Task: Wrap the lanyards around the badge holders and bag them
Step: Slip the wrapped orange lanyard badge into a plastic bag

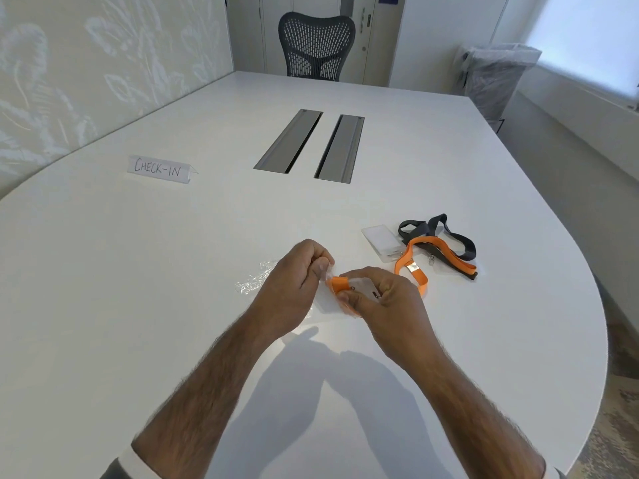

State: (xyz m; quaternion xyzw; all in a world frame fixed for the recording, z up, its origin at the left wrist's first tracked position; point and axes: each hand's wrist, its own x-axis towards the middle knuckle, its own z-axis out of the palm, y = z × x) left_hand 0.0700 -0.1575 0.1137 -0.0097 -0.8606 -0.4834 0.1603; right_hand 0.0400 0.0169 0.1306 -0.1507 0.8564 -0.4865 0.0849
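**Orange-wrapped holder gripped between both hands, low over the table**

Head view, single frame.

- Object: clear plastic badge holder (363, 284) with an orange fabric strap (337, 283) wound round it. It sits between the two hands, low over the white rounded table (138, 271), front centre.
- Right hand (383, 299): fingers curled tightly round the right part of the holder, thumb at its near edge, forefinger over the top. Only the left end, with the orange turns, pokes out past the fingertips.
- Left hand (294, 278): fingers curled in, thumb and forefinger pressed together, pinching a bit of the thin crinkled clear plastic bag (254, 280) just beside the orange end. Cannot tell whether the film touches the strap there. The rest of the bag trails left and under this hand onto the table.
- To the right, apart from the grip: a second clear flat badge holder (380, 238) lying flat. Beside it are a loose orange lanyard (432, 248) and a dark grey lanyard (435, 231), tangled, with the orange crossing over the grey. The orange one's near loop ends just behind the right knuckles.
- Farther back: folded white paper sign reading "CHECK-IN" (159, 168), two grey metal cable slots (288, 141), black mesh office chair (316, 46), and a bin lined with clear plastic (494, 74).
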